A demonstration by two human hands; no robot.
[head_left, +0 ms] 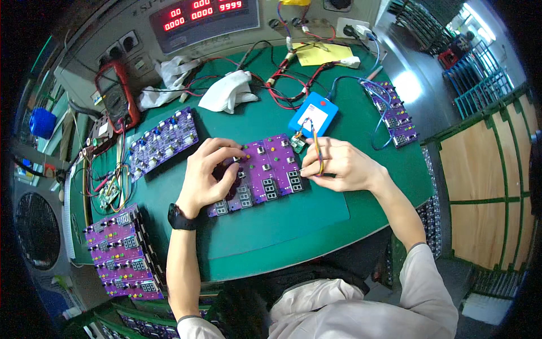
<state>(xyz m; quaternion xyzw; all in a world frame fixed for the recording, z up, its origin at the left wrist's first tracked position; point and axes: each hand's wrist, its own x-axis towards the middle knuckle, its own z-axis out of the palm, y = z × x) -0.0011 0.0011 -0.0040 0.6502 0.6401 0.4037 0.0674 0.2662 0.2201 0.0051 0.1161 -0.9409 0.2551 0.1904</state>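
Observation:
A purple circuit board panel with digit displays and small buttons lies on the green table mat in front of me. My left hand rests over its left part, with thumb and bent forefinger close together around a small part on the board. At the panel's right edge, my right hand pinches a thin multicoloured cable; its fingertips hide the cable's end. That cable leads up toward a blue box with a white label. Beside the box is a small green circuit board.
More purple boards lie at upper left and right, with a stack at lower left. A red-edged multimeter, white cloths, tangled wires and a yellow sheet are at the back, below a red-digit display.

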